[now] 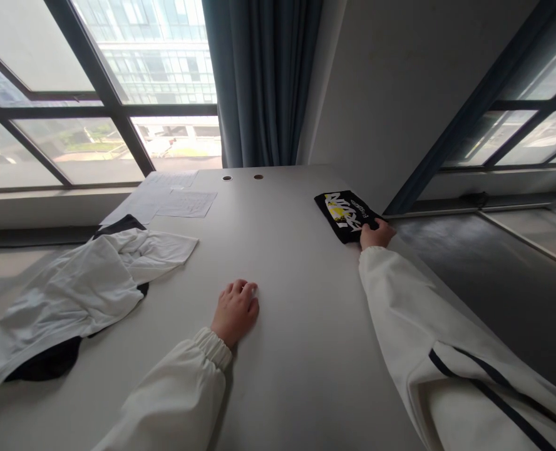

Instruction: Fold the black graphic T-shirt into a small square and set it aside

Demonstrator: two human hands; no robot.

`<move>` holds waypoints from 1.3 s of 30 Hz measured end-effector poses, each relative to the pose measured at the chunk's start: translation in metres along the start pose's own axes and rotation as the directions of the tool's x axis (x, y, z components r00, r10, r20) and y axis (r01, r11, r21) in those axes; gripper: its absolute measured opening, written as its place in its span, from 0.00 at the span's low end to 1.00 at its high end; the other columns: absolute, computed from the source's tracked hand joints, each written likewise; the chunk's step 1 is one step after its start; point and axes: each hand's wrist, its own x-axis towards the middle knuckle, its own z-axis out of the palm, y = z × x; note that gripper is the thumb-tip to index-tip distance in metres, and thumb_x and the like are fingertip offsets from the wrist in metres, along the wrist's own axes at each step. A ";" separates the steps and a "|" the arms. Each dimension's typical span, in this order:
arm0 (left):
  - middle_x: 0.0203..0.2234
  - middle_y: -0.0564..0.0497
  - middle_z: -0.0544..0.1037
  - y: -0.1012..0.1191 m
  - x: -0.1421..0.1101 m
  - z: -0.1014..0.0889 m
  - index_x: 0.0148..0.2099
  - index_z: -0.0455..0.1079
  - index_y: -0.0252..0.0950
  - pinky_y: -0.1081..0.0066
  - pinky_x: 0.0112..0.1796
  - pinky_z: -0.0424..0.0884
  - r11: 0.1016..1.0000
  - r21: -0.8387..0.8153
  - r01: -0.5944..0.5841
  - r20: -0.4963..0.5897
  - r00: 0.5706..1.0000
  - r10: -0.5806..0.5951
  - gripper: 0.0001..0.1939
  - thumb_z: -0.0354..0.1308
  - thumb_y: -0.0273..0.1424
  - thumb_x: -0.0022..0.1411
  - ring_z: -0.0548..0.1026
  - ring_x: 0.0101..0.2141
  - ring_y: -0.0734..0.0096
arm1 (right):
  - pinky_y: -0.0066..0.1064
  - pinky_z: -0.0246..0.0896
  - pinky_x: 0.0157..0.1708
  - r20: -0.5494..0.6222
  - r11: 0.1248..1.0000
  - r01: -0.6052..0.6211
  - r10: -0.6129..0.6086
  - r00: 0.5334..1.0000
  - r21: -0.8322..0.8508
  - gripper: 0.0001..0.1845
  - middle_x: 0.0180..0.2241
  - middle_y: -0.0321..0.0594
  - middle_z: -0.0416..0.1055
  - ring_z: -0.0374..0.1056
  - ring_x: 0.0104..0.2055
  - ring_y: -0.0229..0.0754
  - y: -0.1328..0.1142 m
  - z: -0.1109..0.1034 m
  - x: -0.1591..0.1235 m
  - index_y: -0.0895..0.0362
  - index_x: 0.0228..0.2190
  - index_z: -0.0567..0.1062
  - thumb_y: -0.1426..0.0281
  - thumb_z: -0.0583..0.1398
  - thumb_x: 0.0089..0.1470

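Note:
A folded black T-shirt [346,213] with white and yellow lettering lies flat at the right edge of the table. My right hand [376,234] is on its near right corner, thumb on top and the other fingers partly out of sight along the edge. In the middle of the table rests my left hand [235,313], its fingers curled in. A small pale spot shows between thumb and forefinger, too small to name. To the left, a white garment [81,288] with black parts lies spread and rumpled, apart from both hands.
Papers with writing [186,203] lie at the far left of the white table [287,250]. Two round cable holes [258,177] sit near its back edge. Beyond are a window [165,69], a blue curtain [268,81] and a wall. The table edge drops off at right.

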 end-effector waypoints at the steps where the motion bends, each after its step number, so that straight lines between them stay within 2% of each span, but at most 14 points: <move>1: 0.52 0.43 0.76 0.000 0.000 0.000 0.58 0.72 0.43 0.54 0.53 0.69 1.000 0.000 0.001 0.000 1.000 -0.001 0.17 0.55 0.31 0.68 0.73 0.52 0.53 | 0.57 0.61 0.62 -0.044 0.995 0.031 -0.035 0.998 -0.094 0.27 0.61 0.64 0.64 0.60 0.64 0.62 -0.002 -0.002 -0.005 0.64 0.58 0.75 0.70 0.58 0.59; 3: 0.52 0.43 0.76 0.000 0.000 0.000 0.58 0.72 0.43 0.54 0.53 0.69 1.000 -0.002 0.002 -0.001 1.000 -0.002 0.17 0.55 0.30 0.68 0.73 0.52 0.53 | 0.61 0.55 0.63 -0.039 0.969 0.125 -0.136 0.990 -0.214 0.26 0.67 0.63 0.57 0.55 0.67 0.65 -0.008 -0.005 -0.017 0.61 0.58 0.76 0.69 0.57 0.60; 4: 0.52 0.43 0.76 0.000 0.000 0.000 0.58 0.72 0.44 0.54 0.53 0.69 1.000 -0.004 0.002 -0.002 1.000 -0.002 0.17 0.55 0.30 0.68 0.73 0.52 0.53 | 0.61 0.54 0.63 0.032 0.941 0.225 -0.224 0.974 -0.252 0.26 0.68 0.61 0.55 0.53 0.68 0.65 -0.012 -0.006 -0.023 0.60 0.59 0.75 0.68 0.57 0.61; 6: 0.52 0.43 0.76 0.000 0.000 0.000 0.57 0.72 0.44 0.54 0.53 0.69 1.000 -0.010 0.002 -0.003 1.000 -0.002 0.17 0.56 0.31 0.68 0.73 0.52 0.52 | 0.59 0.52 0.64 0.217 0.870 0.405 -0.354 0.910 -0.281 0.28 0.69 0.57 0.57 0.51 0.69 0.63 -0.019 -0.007 -0.035 0.57 0.62 0.73 0.67 0.56 0.63; 8: 0.52 0.43 0.76 0.000 0.000 0.000 0.58 0.72 0.43 0.55 0.54 0.69 1.000 -0.016 0.002 -0.001 1.000 -0.002 0.17 0.56 0.31 0.68 0.73 0.52 0.52 | 0.59 0.49 0.66 0.367 0.827 0.484 -0.372 0.853 -0.286 0.29 0.69 0.55 0.59 0.52 0.69 0.61 -0.024 -0.007 -0.045 0.55 0.64 0.72 0.64 0.54 0.65; 11: 0.52 0.43 0.76 0.000 0.000 0.001 0.58 0.72 0.42 0.54 0.54 0.69 1.000 -0.019 -0.002 -0.001 1.000 0.002 0.17 0.56 0.31 0.68 0.73 0.52 0.52 | 0.61 0.45 0.68 0.461 0.826 0.466 -0.295 0.837 -0.317 0.30 0.72 0.51 0.56 0.49 0.71 0.59 -0.026 -0.007 -0.052 0.53 0.67 0.69 0.62 0.52 0.67; 15: 0.52 0.43 0.76 -0.001 0.000 0.002 0.58 0.72 0.42 0.54 0.53 0.69 1.000 -0.012 -0.008 -0.015 1.000 0.007 0.17 0.55 0.30 0.68 0.72 0.52 0.52 | 0.62 0.41 0.70 0.516 0.842 0.414 -0.198 0.833 -0.345 0.33 0.76 0.47 0.45 0.42 0.75 0.58 -0.023 -0.009 -0.056 0.51 0.71 0.62 0.60 0.50 0.69; 19: 0.52 0.44 0.76 -0.002 0.001 0.003 0.58 0.72 0.43 0.55 0.53 0.69 1.000 -0.005 -0.008 -0.016 1.000 0.008 0.17 0.56 0.31 0.68 0.73 0.52 0.53 | 0.61 0.41 0.71 0.547 0.865 0.369 -0.137 0.826 -0.340 0.34 0.78 0.49 0.39 0.38 0.77 0.61 -0.022 -0.012 -0.062 0.51 0.73 0.59 0.57 0.50 0.70; 25: 0.53 0.43 0.76 -0.001 0.002 0.000 0.58 0.73 0.42 0.55 0.54 0.68 1.000 -0.014 0.000 -0.005 1.000 0.000 0.17 0.55 0.31 0.68 0.73 0.53 0.53 | 0.53 0.43 0.72 0.578 0.878 0.363 -0.128 0.806 -0.312 0.35 0.78 0.55 0.35 0.40 0.77 0.64 -0.026 -0.028 -0.084 0.56 0.73 0.59 0.58 0.52 0.70; 28: 0.55 0.44 0.76 0.000 0.003 -0.003 0.59 0.73 0.42 0.55 0.56 0.68 1.000 -0.008 0.019 0.013 1.000 -0.019 0.19 0.55 0.32 0.68 0.72 0.55 0.54 | 0.52 0.42 0.72 0.586 0.854 0.419 -0.176 0.791 -0.309 0.32 0.78 0.52 0.37 0.40 0.77 0.65 -0.032 -0.039 -0.104 0.57 0.70 0.66 0.61 0.52 0.69; 31: 0.61 0.45 0.74 -0.002 0.006 -0.004 0.61 0.73 0.44 0.53 0.61 0.65 0.998 0.021 0.063 0.009 0.998 -0.063 0.21 0.55 0.35 0.69 0.71 0.59 0.54 | 0.51 0.41 0.72 0.647 0.795 0.542 -0.265 0.715 -0.273 0.30 0.77 0.51 0.44 0.42 0.77 0.62 -0.046 -0.047 -0.134 0.57 0.67 0.70 0.62 0.51 0.70; 34: 0.71 0.44 0.65 -0.007 0.009 -0.003 0.70 0.66 0.46 0.47 0.69 0.53 0.989 0.078 0.125 0.037 0.991 -0.128 0.28 0.53 0.41 0.71 0.61 0.69 0.51 | 0.53 0.43 0.72 0.735 0.753 0.614 -0.276 0.619 -0.235 0.33 0.75 0.54 0.52 0.49 0.75 0.60 -0.068 -0.054 -0.174 0.57 0.71 0.64 0.59 0.48 0.71; 36: 0.75 0.43 0.56 -0.011 0.010 0.000 0.76 0.57 0.44 0.44 0.71 0.46 0.981 0.121 0.149 0.087 0.983 -0.160 0.33 0.50 0.46 0.73 0.52 0.74 0.49 | 0.56 0.40 0.72 0.763 0.732 0.646 -0.285 0.581 -0.219 0.34 0.76 0.52 0.49 0.47 0.76 0.61 -0.085 -0.061 -0.202 0.54 0.73 0.60 0.56 0.48 0.71; 39: 0.77 0.44 0.49 -0.016 0.012 0.003 0.78 0.52 0.41 0.46 0.72 0.43 0.977 0.157 0.145 0.144 0.975 -0.168 0.37 0.44 0.50 0.74 0.47 0.75 0.50 | 0.60 0.34 0.73 0.810 0.715 0.684 -0.314 0.495 -0.140 0.36 0.77 0.51 0.43 0.42 0.77 0.63 -0.108 -0.074 -0.237 0.51 0.74 0.56 0.53 0.48 0.71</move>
